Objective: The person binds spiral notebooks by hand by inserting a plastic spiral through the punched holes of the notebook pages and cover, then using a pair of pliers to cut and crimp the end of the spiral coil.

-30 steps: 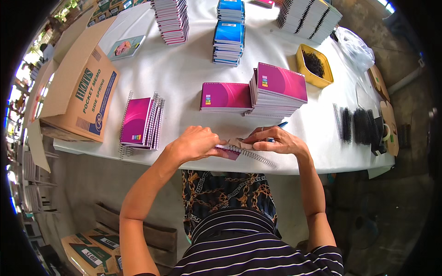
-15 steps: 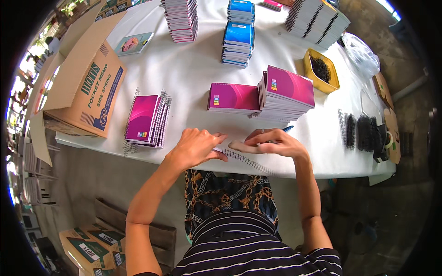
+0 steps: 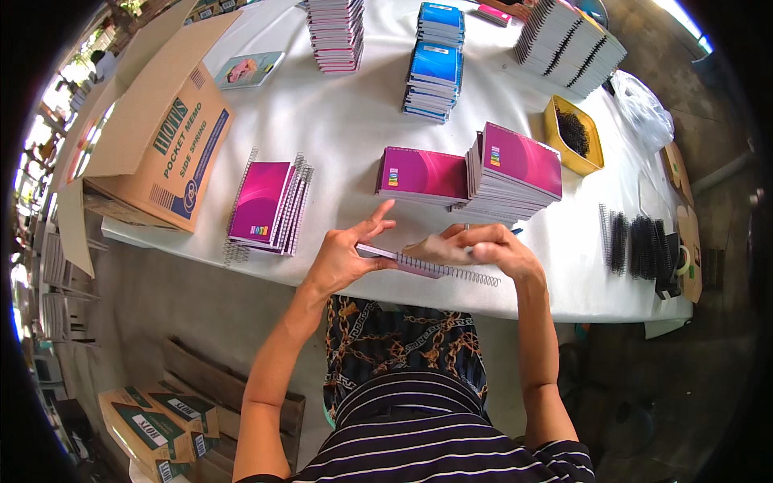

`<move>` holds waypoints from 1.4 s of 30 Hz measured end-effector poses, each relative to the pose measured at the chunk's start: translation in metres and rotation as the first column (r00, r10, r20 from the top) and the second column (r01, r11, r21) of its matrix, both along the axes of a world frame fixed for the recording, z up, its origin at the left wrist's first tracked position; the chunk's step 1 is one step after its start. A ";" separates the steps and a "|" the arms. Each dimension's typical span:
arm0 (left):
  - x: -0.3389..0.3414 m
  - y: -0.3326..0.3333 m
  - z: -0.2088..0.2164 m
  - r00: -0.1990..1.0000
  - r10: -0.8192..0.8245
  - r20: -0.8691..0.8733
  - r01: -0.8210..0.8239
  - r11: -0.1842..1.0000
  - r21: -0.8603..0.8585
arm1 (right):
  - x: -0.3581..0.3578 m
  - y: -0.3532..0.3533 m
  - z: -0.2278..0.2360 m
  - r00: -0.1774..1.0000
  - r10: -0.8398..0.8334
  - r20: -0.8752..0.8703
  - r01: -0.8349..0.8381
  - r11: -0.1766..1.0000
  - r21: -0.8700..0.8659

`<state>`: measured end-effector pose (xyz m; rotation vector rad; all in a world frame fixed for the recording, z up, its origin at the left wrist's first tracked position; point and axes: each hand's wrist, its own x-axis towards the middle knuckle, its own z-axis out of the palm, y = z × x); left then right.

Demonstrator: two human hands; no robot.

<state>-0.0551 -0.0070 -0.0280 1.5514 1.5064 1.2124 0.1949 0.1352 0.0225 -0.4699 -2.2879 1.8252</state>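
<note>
Left hand [image 3: 342, 259] clamped on one end of a purple notebook [image 3: 420, 270] at the table's [image 3: 338, 129] near edge, curled right hand [image 3: 493, 248] over the wire coil [image 3: 471, 276], grip unclear

From head height, one wide fisheye view looks down on the nearby white table [image 3: 342, 121]

There are two hands [image 3: 338, 259], one held pad [image 3: 414, 268], one open box [image 3: 179, 149] at ten o'clock, one yellow tub [image 3: 585, 163] at two.
</note>
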 end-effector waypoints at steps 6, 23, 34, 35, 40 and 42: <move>0.012 -0.001 -0.030 0.968 0.032 0.249 -0.049 0.997 0.063 | 0.004 -0.002 -0.003 0.983 -0.015 -0.182 -0.022 0.979 -0.203; 0.016 -0.003 -0.020 0.941 -0.005 0.338 0.023 0.999 -0.049 | -0.021 -0.008 0.006 0.985 -0.049 0.165 0.025 0.989 0.146; 0.010 -0.003 -0.017 0.794 -0.294 0.533 0.287 0.953 0.100 | 0.173 -0.005 -0.010 0.565 -0.819 0.102 0.237 0.279 0.931; 0.013 -0.002 -0.017 0.773 -0.294 0.562 0.278 0.954 0.117 | 0.174 -0.009 -0.020 0.506 -0.861 0.061 0.084 0.119 0.989; 0.014 -0.013 -0.018 0.967 -0.163 0.193 0.165 0.986 0.008 | 0.087 -0.026 -0.035 0.852 -0.521 0.055 0.240 0.481 0.843; 0.025 -0.015 -0.007 0.977 -0.101 0.187 0.095 0.995 0.037 | 0.085 -0.021 -0.060 0.866 -0.500 0.021 0.209 0.398 0.893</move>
